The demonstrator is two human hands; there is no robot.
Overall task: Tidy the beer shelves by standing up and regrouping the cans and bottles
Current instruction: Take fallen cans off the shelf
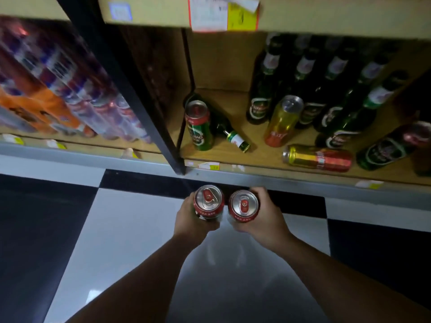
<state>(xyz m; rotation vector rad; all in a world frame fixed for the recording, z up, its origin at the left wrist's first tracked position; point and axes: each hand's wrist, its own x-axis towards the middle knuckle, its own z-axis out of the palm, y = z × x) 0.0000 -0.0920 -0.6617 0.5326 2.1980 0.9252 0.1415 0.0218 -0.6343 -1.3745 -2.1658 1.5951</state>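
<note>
My left hand grips a red-topped can upright, and my right hand grips a second one beside it, both above the floor in front of the shelf. On the wooden shelf a green and red can stands at the left. Next to it a small green bottle lies on its side. A gold and red can stands in the middle, and another gold and red can lies flat near the front edge. Several green bottles stand or lean behind.
A black upright post divides the shelf bays. Shrink-wrapped can packs fill the left bay. A yellow and white price label hangs from the shelf above. The floor has black and white tiles.
</note>
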